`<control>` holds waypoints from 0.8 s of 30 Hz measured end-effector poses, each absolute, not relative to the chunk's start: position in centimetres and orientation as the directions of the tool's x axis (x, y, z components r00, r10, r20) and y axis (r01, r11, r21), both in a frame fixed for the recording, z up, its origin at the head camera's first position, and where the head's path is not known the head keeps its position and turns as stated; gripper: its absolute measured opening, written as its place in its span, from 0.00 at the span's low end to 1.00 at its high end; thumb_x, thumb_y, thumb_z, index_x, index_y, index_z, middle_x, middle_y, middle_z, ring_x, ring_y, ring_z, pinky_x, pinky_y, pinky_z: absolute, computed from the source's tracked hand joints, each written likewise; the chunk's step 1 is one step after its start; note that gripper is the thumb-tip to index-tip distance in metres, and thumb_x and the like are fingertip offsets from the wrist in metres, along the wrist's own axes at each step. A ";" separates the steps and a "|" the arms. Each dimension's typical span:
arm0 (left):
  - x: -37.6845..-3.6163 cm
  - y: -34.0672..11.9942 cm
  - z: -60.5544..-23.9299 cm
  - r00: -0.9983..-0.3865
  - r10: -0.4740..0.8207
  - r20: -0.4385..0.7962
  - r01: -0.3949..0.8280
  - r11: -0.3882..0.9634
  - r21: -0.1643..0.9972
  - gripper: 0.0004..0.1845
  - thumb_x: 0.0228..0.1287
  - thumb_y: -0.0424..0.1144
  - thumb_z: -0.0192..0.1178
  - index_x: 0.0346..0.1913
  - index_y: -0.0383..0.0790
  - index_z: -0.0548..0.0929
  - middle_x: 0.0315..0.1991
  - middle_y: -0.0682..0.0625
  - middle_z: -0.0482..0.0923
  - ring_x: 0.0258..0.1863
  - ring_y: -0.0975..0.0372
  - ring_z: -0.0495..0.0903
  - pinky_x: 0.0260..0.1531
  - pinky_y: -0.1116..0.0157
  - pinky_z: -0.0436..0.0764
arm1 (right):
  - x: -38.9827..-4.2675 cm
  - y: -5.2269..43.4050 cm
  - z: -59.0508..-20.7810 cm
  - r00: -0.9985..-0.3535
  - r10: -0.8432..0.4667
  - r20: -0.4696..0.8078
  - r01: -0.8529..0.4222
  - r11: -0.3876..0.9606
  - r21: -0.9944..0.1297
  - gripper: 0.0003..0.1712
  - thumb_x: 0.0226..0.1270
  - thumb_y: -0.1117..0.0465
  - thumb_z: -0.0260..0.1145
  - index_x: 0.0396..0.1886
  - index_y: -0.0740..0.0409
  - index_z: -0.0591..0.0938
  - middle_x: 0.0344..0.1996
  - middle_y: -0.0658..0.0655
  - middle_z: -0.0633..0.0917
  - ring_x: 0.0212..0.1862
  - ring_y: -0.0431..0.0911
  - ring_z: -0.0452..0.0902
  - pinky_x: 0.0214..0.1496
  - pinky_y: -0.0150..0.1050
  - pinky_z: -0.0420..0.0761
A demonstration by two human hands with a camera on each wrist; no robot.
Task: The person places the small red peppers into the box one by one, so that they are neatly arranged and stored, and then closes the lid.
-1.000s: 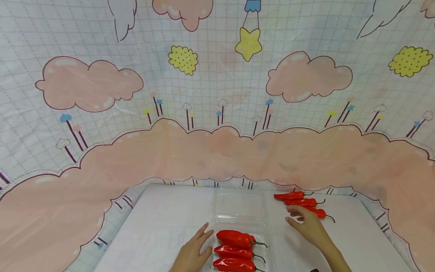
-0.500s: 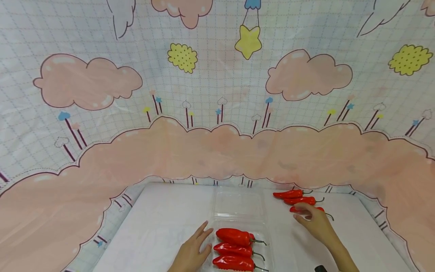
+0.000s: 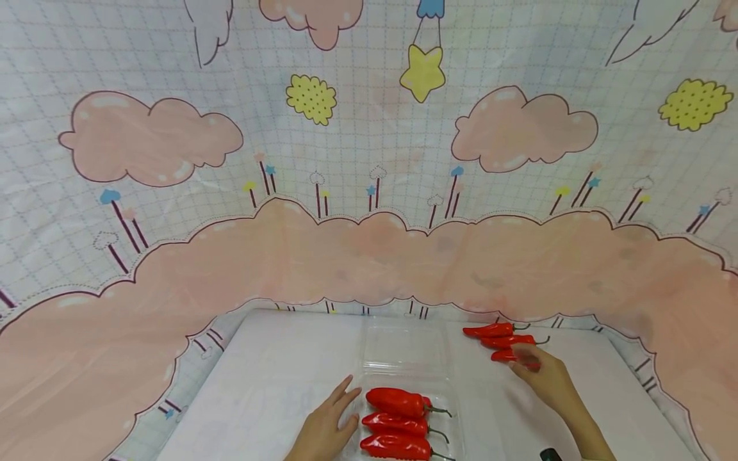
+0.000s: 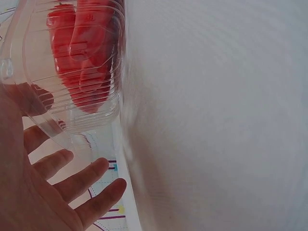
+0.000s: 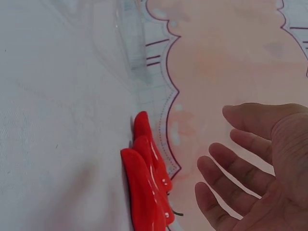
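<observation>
In the head view, my left hand (image 3: 324, 422) rests beside a clear plastic container (image 3: 459, 416), fingers spread and straight. Several red chili peppers (image 3: 396, 425) with green stems lie in the container. In the left wrist view the thumb is at the container wall (image 4: 103, 122), and the other fingers extend past it. My right hand (image 3: 544, 378) hovers above the nearest of three red chili peppers (image 3: 489, 330) on the table's right side, hiding part of it. In the right wrist view the right hand's fingers (image 5: 233, 168) are loosely bent, with nothing between them, apart from the peppers (image 5: 142, 192).
The container's lid (image 3: 405, 346) lies folded back behind it on the white table (image 3: 277, 371). A cloud-patterned cloth (image 3: 369, 262) rises behind and around the table. A small black object (image 3: 550, 454) shows at the bottom edge near the right forearm.
My right hand has moved to the right along the nearest loose pepper, uncovering its tip and covering its stem end. The left hand and container have stayed in place.
</observation>
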State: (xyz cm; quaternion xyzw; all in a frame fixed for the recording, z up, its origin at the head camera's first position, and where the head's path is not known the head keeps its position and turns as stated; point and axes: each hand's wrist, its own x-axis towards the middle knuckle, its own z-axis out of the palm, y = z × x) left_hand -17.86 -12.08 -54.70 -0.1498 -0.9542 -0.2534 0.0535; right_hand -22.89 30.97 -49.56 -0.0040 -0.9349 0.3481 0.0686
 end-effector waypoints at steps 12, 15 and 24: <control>-17.9 -12.0 -54.8 -0.955 0.244 0.167 0.295 0.830 0.473 0.23 0.61 0.48 0.56 0.61 0.54 0.74 0.69 0.53 0.64 0.52 0.59 0.80 0.45 0.54 0.82 | -23.4 32.2 -50.2 -0.980 0.068 0.188 -0.065 0.781 -0.622 0.22 0.59 0.55 0.66 0.53 0.56 0.78 0.48 0.63 0.83 0.49 0.58 0.78 0.48 0.53 0.81; -17.9 -12.1 -54.8 -0.954 0.250 0.163 0.298 0.828 0.474 0.23 0.61 0.48 0.56 0.61 0.53 0.74 0.69 0.52 0.64 0.53 0.59 0.80 0.45 0.53 0.82 | -23.5 32.6 -50.2 -0.979 0.065 0.194 -0.070 0.784 -0.617 0.22 0.59 0.55 0.66 0.52 0.57 0.78 0.47 0.63 0.83 0.49 0.59 0.78 0.48 0.54 0.80; -18.0 -12.1 -54.9 -0.956 0.250 0.152 0.293 0.825 0.484 0.24 0.61 0.48 0.56 0.61 0.52 0.74 0.69 0.53 0.63 0.53 0.59 0.79 0.45 0.54 0.83 | -24.0 33.3 -50.4 -0.987 0.086 0.135 -0.014 0.793 -0.610 0.25 0.59 0.54 0.66 0.55 0.58 0.76 0.50 0.65 0.81 0.53 0.61 0.75 0.50 0.57 0.77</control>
